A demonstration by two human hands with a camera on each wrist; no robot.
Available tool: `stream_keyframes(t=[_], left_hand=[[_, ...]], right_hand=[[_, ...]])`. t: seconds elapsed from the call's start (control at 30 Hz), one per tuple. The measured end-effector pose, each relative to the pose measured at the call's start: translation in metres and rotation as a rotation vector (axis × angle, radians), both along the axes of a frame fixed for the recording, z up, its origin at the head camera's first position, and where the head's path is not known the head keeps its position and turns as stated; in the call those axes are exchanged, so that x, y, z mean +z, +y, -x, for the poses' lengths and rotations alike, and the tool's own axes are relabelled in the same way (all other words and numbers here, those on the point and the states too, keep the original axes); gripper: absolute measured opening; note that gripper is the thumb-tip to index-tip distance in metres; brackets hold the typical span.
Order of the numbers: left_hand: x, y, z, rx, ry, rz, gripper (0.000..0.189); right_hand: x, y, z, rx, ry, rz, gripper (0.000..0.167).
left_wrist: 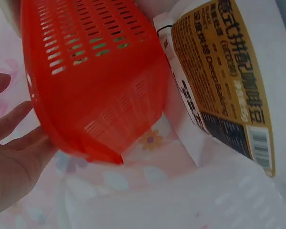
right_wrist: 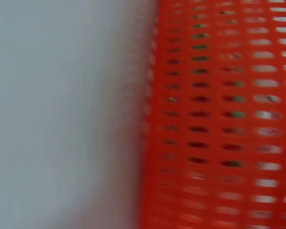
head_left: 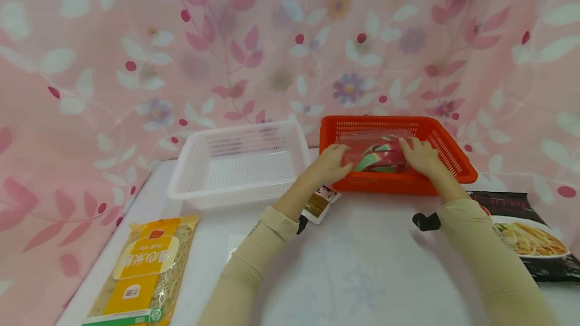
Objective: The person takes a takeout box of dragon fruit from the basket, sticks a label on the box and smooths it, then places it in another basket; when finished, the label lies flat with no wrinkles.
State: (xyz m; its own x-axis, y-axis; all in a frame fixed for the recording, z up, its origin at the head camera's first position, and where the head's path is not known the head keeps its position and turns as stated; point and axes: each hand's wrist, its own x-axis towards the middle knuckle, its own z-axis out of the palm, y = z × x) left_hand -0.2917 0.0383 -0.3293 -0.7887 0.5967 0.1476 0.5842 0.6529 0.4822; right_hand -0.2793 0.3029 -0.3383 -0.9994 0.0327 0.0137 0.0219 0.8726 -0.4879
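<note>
A clear plastic pack of dragon fruit, pink-red with green scales, lies inside the red basket. My right hand reaches over the basket's near right side, its fingers curled over the right end of the pack. At the other end, my left hand extends over the rim with thumb and fingers apart, close to the clear plastic. In the left wrist view, spread fingers pass partly behind the red rim. The right wrist view shows only the blurred basket wall, with the hand itself out of sight.
A white basket stands left of the red one. Between them, partly under the left forearm, lies a coffee bean bag. A yellow noodle pack lies front left, a black noodle pack at right. A floral curtain hangs behind.
</note>
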Motion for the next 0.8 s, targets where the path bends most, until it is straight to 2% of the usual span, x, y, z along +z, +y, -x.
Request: stream_keyframes(t=[0.1,0.27,0.4,0.5,0.57,0.7,0.8], left_hand=[[-0.007,0.021,0.003,0.029,-0.044,0.060,0.053],[-0.014,0.044,0.014,0.128,-0.128,0.086,0.064],[-0.018,0.051,0.025,0.182,-0.276,0.069,0.076],[-0.021,0.053,0.032,0.202,-0.378,0.016,0.080],[-0.021,0.051,0.035,0.207,-0.422,-0.033,0.081],[-0.022,0.051,0.038,0.216,-0.417,-0.086,0.081],[-0.024,0.054,0.038,0.234,-0.370,-0.060,0.079]], right_hand=[[-0.006,0.005,-0.003,-0.016,-0.103,0.019,0.084],[-0.008,0.008,-0.006,-0.026,-0.112,0.024,0.083],[-0.006,0.008,-0.004,-0.015,-0.127,0.078,0.082],[-0.005,0.006,-0.001,-0.005,-0.130,0.126,0.081],[-0.004,0.004,0.002,0.002,-0.127,0.145,0.080],[-0.003,0.003,0.003,-0.014,-0.097,0.158,0.078],[-0.004,0.005,0.001,-0.023,-0.095,0.172,0.079]])
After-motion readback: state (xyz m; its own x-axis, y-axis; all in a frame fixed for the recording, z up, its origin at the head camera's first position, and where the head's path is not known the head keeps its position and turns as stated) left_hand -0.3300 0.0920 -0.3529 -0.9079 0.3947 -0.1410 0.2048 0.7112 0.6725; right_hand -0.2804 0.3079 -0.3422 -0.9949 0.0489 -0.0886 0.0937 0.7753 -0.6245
